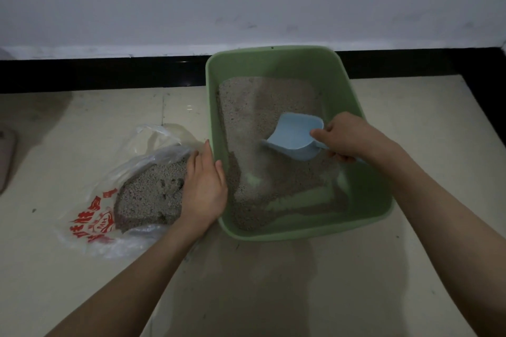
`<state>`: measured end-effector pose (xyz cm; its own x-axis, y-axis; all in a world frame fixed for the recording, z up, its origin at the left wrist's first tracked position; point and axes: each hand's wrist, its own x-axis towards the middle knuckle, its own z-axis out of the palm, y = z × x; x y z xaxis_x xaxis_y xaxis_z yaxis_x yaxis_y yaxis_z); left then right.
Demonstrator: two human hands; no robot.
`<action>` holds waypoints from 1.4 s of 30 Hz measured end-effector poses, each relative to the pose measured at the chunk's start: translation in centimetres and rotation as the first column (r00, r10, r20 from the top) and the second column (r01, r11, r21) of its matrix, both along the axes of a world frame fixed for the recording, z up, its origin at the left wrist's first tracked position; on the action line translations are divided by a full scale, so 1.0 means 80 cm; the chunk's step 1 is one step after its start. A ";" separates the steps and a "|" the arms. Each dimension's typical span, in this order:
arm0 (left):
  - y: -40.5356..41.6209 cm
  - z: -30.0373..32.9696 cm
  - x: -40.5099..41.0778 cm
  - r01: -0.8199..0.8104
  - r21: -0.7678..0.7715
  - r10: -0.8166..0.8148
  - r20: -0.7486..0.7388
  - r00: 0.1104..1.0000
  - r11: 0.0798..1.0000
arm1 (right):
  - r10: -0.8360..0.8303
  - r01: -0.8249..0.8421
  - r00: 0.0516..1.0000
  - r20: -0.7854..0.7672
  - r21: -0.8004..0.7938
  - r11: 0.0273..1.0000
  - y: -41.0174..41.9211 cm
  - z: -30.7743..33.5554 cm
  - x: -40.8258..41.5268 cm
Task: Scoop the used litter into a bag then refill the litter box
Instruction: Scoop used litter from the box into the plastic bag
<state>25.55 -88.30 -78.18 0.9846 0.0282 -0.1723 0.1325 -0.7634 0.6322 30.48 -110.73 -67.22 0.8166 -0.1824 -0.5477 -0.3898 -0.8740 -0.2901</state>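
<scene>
A green litter box [276,60] stands on the floor against the wall, with grey litter [254,115] spread unevenly inside and bare green patches near its front. My right hand [347,139] grips the handle of a light blue scoop [294,135] held over the litter at the box's right side. Left of the box lies a clear plastic bag [109,208] with red print, holding a heap of used litter [147,197]. My left hand [204,186] rests with straight fingers against the box's left rim, beside the bag's mouth.
A pale tiled floor [273,282] lies in front of the box. A black skirting strip [95,74] runs under the white wall behind. A rounded grey object [5,159] shows at the far left edge.
</scene>
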 end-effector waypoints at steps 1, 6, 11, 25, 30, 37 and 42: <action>0.000 0.000 0.000 -0.003 -0.001 0.003 0.000 1.000 1.000 | -0.021 0.022 0.999 0.048 -0.016 1.000 -0.002 -0.001 0.004; -0.001 -0.004 -0.001 -0.010 0.019 0.010 0.005 1.000 1.000 | -0.117 0.102 0.968 0.222 0.077 0.992 0.015 -0.039 0.037; -0.002 -0.008 -0.001 -0.016 0.041 0.016 0.011 1.000 0.999 | -0.365 0.283 0.904 0.221 0.330 0.901 0.054 -0.095 0.071; -0.004 -0.010 -0.002 -0.021 0.028 0.020 0.028 0.999 0.999 | -0.635 0.472 0.773 0.006 0.662 0.582 0.079 -0.126 0.061; -0.005 -0.006 -0.001 -0.015 0.043 0.014 0.027 1.000 0.999 | -0.612 0.433 0.791 -0.002 0.710 0.556 0.059 -0.106 0.045; -0.006 -0.002 0.000 -0.033 0.048 0.033 -0.001 0.999 0.998 | -0.350 0.289 0.935 0.062 0.441 0.850 0.031 -0.105 0.015; -0.007 0.000 -0.001 -0.035 0.059 0.036 -0.009 0.999 0.998 | -0.283 0.255 0.959 0.029 0.352 0.901 0.054 -0.101 0.031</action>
